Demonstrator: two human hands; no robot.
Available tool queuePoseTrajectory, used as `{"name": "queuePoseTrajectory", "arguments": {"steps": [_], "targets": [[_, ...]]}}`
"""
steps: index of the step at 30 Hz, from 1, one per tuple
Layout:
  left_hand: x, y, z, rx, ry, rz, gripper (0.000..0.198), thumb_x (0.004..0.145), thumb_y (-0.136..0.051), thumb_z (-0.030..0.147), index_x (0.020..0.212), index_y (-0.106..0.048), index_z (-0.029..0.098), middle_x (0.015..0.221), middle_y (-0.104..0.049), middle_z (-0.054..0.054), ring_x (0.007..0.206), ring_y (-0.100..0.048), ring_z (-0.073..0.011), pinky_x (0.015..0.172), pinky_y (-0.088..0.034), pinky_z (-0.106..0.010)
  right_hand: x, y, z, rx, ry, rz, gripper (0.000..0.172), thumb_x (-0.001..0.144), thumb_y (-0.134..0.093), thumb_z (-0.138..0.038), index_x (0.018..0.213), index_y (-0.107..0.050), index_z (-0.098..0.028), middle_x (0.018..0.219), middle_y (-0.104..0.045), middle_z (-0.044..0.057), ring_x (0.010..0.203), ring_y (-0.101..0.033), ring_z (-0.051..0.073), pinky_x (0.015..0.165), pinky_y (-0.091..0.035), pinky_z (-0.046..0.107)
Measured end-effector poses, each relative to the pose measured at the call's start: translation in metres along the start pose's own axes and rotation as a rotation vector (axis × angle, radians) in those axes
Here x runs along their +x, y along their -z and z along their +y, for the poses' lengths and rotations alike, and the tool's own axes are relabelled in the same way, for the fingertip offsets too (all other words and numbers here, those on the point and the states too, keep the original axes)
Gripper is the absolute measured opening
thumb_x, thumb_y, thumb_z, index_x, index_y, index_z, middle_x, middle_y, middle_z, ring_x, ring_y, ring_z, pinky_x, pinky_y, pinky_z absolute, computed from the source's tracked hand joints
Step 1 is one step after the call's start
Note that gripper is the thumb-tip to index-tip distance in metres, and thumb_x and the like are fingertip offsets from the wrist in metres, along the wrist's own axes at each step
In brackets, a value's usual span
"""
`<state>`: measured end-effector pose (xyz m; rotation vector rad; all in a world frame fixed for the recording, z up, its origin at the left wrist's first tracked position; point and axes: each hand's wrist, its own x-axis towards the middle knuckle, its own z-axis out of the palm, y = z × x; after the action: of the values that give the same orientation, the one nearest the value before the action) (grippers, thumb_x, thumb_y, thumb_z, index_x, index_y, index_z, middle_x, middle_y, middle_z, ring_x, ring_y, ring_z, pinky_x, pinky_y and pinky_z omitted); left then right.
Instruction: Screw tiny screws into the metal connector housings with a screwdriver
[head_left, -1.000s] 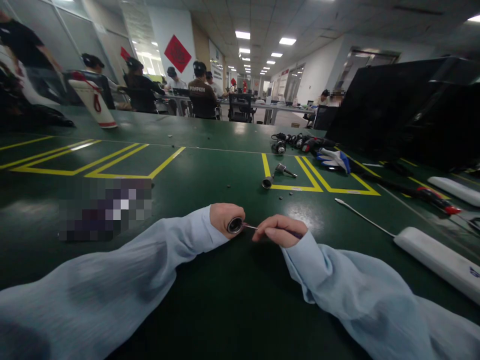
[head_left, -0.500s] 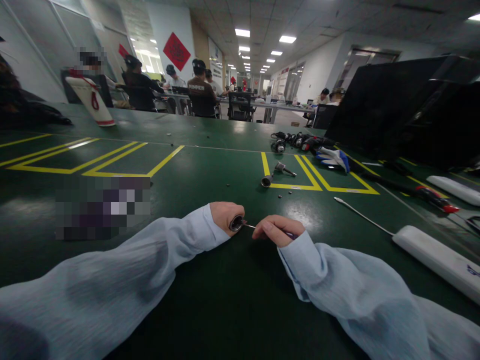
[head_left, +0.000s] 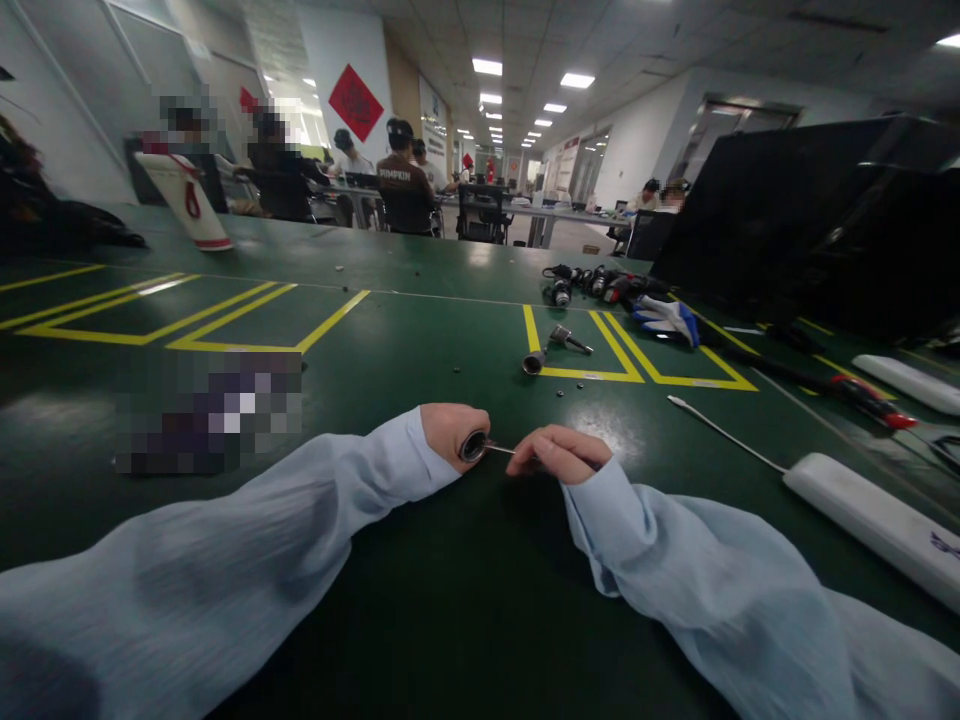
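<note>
My left hand (head_left: 450, 432) is closed around a small round metal part (head_left: 472, 445) whose open end faces right. My right hand (head_left: 559, 455) is closed on a thin screwdriver (head_left: 501, 449), and its metal shaft points into the opening of the part. Both hands rest low on the dark green table (head_left: 465, 600), close together near its middle. Light blue sleeves cover both forearms.
Two metal parts (head_left: 551, 348) lie by yellow tape lines beyond my hands. Further back are black tool parts (head_left: 592, 283) and a white and blue glove (head_left: 667, 318). A white bar with a cable (head_left: 862, 510) and a red-handled tool (head_left: 862, 395) lie right. People sit at far tables.
My right hand has rolled slightly and drawn its fingers tighter on the screwdriver. The left hand and the metal part have stayed in place.
</note>
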<state>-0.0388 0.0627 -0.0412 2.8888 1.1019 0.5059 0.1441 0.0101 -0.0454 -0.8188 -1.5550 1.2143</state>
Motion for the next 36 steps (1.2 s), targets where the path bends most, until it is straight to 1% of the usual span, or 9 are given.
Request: {"name": "queuePoseTrajectory", "arguments": {"steps": [2,4,11,15,21,25,28,32,36], "targets": [[0.0005,0.0001,0.0016,0.057,0.041,-0.023,0.022,0.075,-0.043,0.033,0.063,-0.051,0.017,0.057,-0.052,0.000,0.054,-0.049,-0.0110,0.049,-0.035,-0.020,-0.0013,-0.0007,-0.0014,-0.114,0.041,0.004,0.026,0.080,-0.049,-0.032,0.069,-0.065,-0.015,0.066,-0.066,0.004,0.064,-0.058,0.012,0.062,-0.046,0.025],[0.0001,0.0004,0.0017,0.064,0.033,-0.011,0.024,0.077,-0.041,0.034,0.062,-0.050,0.017,0.056,-0.052,0.000,0.053,-0.049,-0.0111,0.049,-0.035,-0.020,-0.0005,0.0000,-0.0008,-0.118,0.042,-0.008,0.026,0.080,-0.049,-0.032,0.069,-0.065,-0.015,0.066,-0.066,0.004,0.062,-0.058,0.012,0.060,-0.046,0.025],[-0.0036,0.0007,-0.0051,-0.086,-0.047,0.112,0.017,0.073,-0.046,0.029,0.063,-0.050,0.016,0.057,-0.053,0.001,0.053,-0.048,-0.0091,0.050,-0.036,-0.018,0.0061,0.0040,0.0055,0.259,-0.175,-0.039,0.024,0.075,-0.055,-0.036,0.070,-0.064,-0.015,0.068,-0.067,0.005,0.063,-0.060,0.013,0.057,-0.049,0.025],[-0.0028,0.0013,-0.0041,-0.111,-0.039,0.087,0.016,0.072,-0.046,0.029,0.064,-0.050,0.016,0.059,-0.054,0.001,0.054,-0.049,-0.0090,0.051,-0.038,-0.018,0.0040,0.0025,0.0037,0.231,-0.124,-0.035,0.024,0.075,-0.055,-0.037,0.071,-0.064,-0.016,0.070,-0.067,0.005,0.065,-0.060,0.013,0.057,-0.048,0.025],[0.0002,-0.0002,0.0000,0.072,0.066,-0.004,0.018,0.074,-0.046,0.031,0.065,-0.051,0.017,0.059,-0.053,0.001,0.056,-0.051,-0.0116,0.050,-0.036,-0.020,-0.0009,-0.0004,0.0008,0.001,-0.022,-0.011,0.025,0.079,-0.050,-0.035,0.071,-0.063,-0.015,0.068,-0.066,0.004,0.064,-0.059,0.012,0.058,-0.048,0.025],[-0.0008,-0.0015,-0.0030,0.010,0.009,0.036,0.019,0.074,-0.046,0.031,0.064,-0.050,0.017,0.058,-0.053,0.001,0.054,-0.049,-0.0101,0.050,-0.036,-0.019,-0.0002,-0.0007,0.0011,0.019,-0.023,-0.032,0.024,0.079,-0.050,-0.035,0.073,-0.063,-0.015,0.069,-0.066,0.005,0.065,-0.060,0.012,0.057,-0.048,0.025],[-0.0024,-0.0016,-0.0065,-0.094,-0.077,0.099,0.016,0.073,-0.046,0.029,0.064,-0.050,0.017,0.057,-0.053,0.001,0.054,-0.049,-0.0091,0.051,-0.037,-0.018,0.0024,0.0011,0.0019,0.132,-0.083,-0.055,0.023,0.078,-0.052,-0.034,0.074,-0.064,-0.015,0.070,-0.067,0.005,0.065,-0.060,0.013,0.057,-0.048,0.026],[-0.0030,-0.0012,-0.0080,-0.173,-0.111,0.133,0.017,0.072,-0.046,0.031,0.063,-0.049,0.017,0.058,-0.054,0.001,0.054,-0.049,-0.0087,0.051,-0.038,-0.018,0.0039,0.0028,0.0014,0.259,-0.151,-0.061,0.024,0.075,-0.055,-0.036,0.071,-0.063,-0.014,0.070,-0.067,0.005,0.065,-0.060,0.013,0.057,-0.048,0.026],[-0.0017,-0.0017,-0.0062,-0.097,-0.058,0.101,0.019,0.074,-0.045,0.031,0.063,-0.049,0.017,0.057,-0.053,0.001,0.053,-0.049,-0.0095,0.050,-0.037,-0.019,0.0004,0.0002,-0.0013,0.118,-0.068,-0.012,0.025,0.076,-0.053,-0.038,0.071,-0.063,-0.016,0.069,-0.066,0.005,0.065,-0.059,0.013,0.058,-0.048,0.026]]}}
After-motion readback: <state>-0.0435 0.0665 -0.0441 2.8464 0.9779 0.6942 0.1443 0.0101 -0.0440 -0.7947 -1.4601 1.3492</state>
